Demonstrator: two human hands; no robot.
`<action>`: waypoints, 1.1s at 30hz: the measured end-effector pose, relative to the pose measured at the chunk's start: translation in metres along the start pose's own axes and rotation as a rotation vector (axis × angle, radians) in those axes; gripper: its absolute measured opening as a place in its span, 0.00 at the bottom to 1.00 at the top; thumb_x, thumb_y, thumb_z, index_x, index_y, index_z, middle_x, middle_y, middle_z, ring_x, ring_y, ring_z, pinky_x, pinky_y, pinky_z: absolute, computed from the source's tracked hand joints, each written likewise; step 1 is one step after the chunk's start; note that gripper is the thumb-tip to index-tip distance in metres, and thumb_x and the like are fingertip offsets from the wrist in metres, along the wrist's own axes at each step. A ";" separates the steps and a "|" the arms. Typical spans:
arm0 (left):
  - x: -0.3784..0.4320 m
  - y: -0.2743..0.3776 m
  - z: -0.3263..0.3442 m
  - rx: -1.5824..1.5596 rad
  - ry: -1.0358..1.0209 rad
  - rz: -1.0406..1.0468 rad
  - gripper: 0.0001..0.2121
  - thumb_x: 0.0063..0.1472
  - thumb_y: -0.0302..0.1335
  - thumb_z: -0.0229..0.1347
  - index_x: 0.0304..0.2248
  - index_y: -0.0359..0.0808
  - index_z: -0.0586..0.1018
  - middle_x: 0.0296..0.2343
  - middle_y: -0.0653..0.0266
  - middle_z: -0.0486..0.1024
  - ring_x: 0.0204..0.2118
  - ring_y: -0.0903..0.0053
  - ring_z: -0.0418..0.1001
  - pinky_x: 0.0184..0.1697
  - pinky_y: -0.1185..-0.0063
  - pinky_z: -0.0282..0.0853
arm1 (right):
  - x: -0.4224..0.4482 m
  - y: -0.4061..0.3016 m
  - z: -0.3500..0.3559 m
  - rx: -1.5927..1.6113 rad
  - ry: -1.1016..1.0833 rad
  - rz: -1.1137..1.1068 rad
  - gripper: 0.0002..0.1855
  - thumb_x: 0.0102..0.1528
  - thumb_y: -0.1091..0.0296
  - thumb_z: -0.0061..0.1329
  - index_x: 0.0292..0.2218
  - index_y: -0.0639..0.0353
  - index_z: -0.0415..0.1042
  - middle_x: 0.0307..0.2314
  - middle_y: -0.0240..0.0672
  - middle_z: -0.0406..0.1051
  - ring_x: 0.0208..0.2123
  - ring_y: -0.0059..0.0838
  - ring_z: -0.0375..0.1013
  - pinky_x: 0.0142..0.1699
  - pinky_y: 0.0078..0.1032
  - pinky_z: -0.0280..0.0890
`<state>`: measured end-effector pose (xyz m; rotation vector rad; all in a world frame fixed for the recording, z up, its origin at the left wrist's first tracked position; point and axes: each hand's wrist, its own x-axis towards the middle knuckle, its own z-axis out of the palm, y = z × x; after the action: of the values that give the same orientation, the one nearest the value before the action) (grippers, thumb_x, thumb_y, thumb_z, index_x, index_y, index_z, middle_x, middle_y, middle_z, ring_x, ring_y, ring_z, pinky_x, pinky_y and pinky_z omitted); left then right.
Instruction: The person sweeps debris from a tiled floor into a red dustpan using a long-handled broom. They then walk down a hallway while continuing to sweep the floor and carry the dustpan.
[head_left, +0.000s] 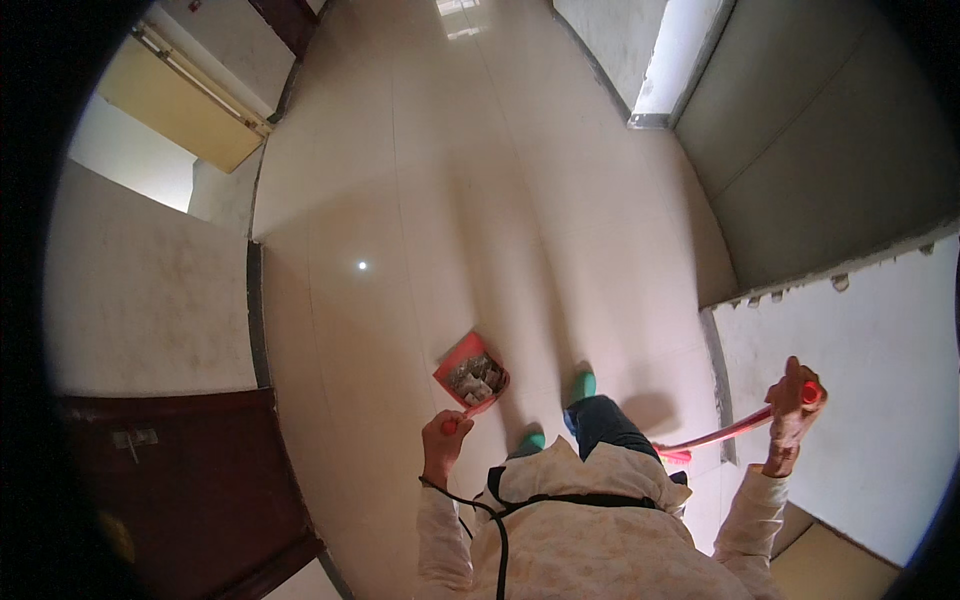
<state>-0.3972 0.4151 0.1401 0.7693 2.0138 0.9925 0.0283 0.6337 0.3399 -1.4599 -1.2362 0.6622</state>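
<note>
My left hand (444, 446) grips the red handle of a long-handled dustpan. The red dustpan (460, 354) is at floor level in front of my feet, with grey dust and crumpled scraps (478, 380) inside. Out to the right, my right hand (795, 401) is closed around the top of a broom's red handle (739, 429). That handle slants down and left to the broom head (677, 456), which shows pink beside my right leg and is partly hidden by my clothing.
Pale floor tiles (420, 187) run ahead along a corridor. A dark red door (180, 465) stands at left, with an open yellowish door (184, 101) farther up. White wall (847, 360) and a grey panel-like surface (817, 135) border the right. A black cord (501, 540) hangs by my left arm.
</note>
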 end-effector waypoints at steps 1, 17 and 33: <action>0.008 0.004 0.002 -0.023 0.017 -0.001 0.05 0.50 0.23 0.60 0.26 0.33 0.76 0.23 0.68 0.75 0.27 0.84 0.69 0.31 0.82 0.67 | 0.017 -0.008 0.005 0.074 -0.001 -0.012 0.10 0.57 0.66 0.47 0.23 0.58 0.67 0.08 0.21 0.55 0.08 0.12 0.51 0.14 0.17 0.49; 0.165 0.103 0.012 -0.251 0.190 0.009 0.05 0.49 0.20 0.60 0.25 0.32 0.76 0.26 0.66 0.75 0.28 0.82 0.70 0.34 0.83 0.68 | 0.244 -0.018 0.223 0.441 -0.424 -0.523 0.15 0.59 0.75 0.36 0.19 0.57 0.59 0.10 0.26 0.53 0.11 0.16 0.50 0.17 0.20 0.51; 0.452 0.251 0.044 0.020 -0.014 -0.014 0.06 0.48 0.23 0.61 0.25 0.34 0.76 0.23 0.67 0.75 0.27 0.82 0.71 0.32 0.81 0.68 | 0.472 -0.048 0.374 0.479 -0.157 -0.292 0.22 0.59 0.58 0.43 0.16 0.51 0.56 0.08 0.22 0.51 0.09 0.13 0.48 0.15 0.19 0.49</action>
<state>-0.5592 0.9073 0.1699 0.7700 2.0173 0.9583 -0.1740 1.2015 0.3769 -0.8277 -1.2701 0.8144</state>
